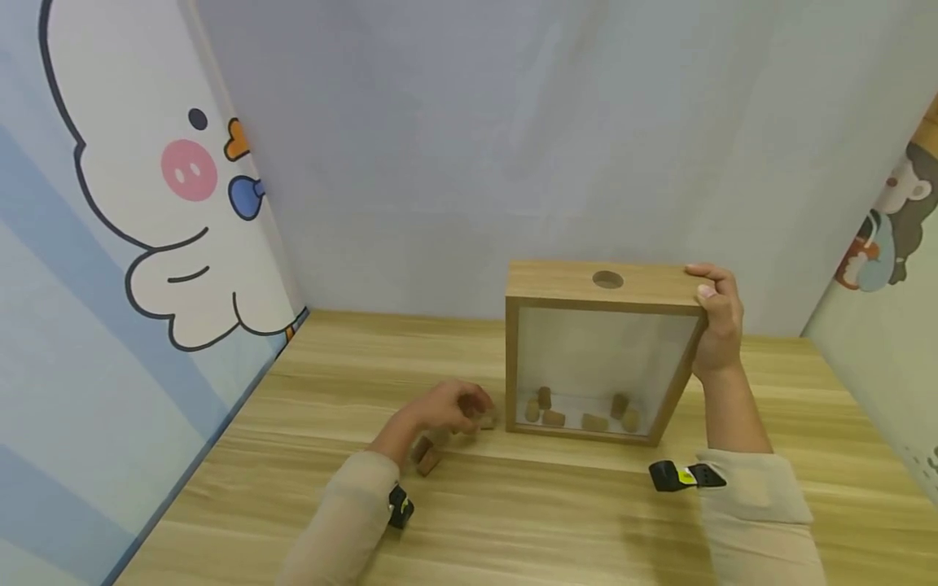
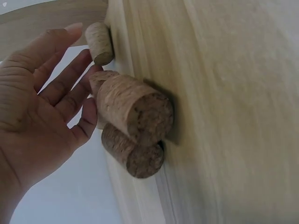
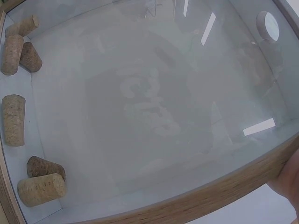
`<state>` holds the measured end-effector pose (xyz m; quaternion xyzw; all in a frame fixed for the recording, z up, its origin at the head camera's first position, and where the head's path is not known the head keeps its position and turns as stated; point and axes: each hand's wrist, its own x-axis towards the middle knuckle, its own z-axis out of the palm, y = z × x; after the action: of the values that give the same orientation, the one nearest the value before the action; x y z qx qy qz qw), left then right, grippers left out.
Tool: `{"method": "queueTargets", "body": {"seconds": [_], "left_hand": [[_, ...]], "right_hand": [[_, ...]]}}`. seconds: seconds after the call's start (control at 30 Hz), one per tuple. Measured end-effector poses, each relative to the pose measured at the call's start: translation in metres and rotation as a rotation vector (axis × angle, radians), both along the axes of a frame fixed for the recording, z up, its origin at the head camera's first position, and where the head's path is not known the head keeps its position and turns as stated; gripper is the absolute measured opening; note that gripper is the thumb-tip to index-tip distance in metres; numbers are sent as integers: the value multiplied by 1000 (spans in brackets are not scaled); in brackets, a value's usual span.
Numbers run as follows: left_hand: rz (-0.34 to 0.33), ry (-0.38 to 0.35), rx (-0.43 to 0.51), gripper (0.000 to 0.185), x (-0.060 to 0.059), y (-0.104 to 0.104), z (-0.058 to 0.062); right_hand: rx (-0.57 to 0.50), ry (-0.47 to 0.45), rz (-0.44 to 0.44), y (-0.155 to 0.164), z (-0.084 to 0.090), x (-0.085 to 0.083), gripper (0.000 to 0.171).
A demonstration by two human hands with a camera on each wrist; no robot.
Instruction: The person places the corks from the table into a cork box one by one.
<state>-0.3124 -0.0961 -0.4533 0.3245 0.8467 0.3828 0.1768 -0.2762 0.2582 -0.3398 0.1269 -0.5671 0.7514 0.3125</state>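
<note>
A wooden frame box (image 1: 604, 286) with a clear front and a round hole in its top stands upright on the table. My right hand (image 1: 720, 325) grips its upper right corner. Several corks lie along the bottom inside, among them a pale cork (image 3: 14, 120) and a darker cork (image 3: 31, 57). My left hand (image 1: 447, 407) is left of the box, its fingers loosely curved around a pale cork (image 2: 99, 43) on the table. A small gap shows between the thumb and that cork. Brown corks (image 2: 135, 108) lie beside the little finger.
The wood-grain table (image 1: 506, 521) runs back to a pale curtain (image 1: 410, 163). A cartoon-printed panel (image 1: 146, 203) borders the left side, and another printed panel (image 1: 879, 325) stands at the right. Loose corks (image 1: 427, 457) lie near the left wrist.
</note>
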Motion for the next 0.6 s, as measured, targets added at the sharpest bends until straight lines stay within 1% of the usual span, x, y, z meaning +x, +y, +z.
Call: {"method": "queueTargets", "body": {"seconds": [0.17, 0.27, 0.4, 0.5, 0.6], "left_hand": [[7, 4, -70, 36, -3, 7, -2], [-11, 34, -119, 36, -6, 11, -1], [-38, 61, -159, 33, -7, 13, -1], [-30, 52, -172, 33, -8, 14, -1], [-5, 31, -182, 36, -6, 13, -1]], "right_hand": [[5, -11, -7, 0, 1, 0, 28], [5, -2, -9, 0, 0, -1, 28], [11, 1, -8, 0, 0, -1, 29], [16, 2, -11, 0, 0, 0, 29], [13, 5, -13, -1, -1, 0, 29]]}}
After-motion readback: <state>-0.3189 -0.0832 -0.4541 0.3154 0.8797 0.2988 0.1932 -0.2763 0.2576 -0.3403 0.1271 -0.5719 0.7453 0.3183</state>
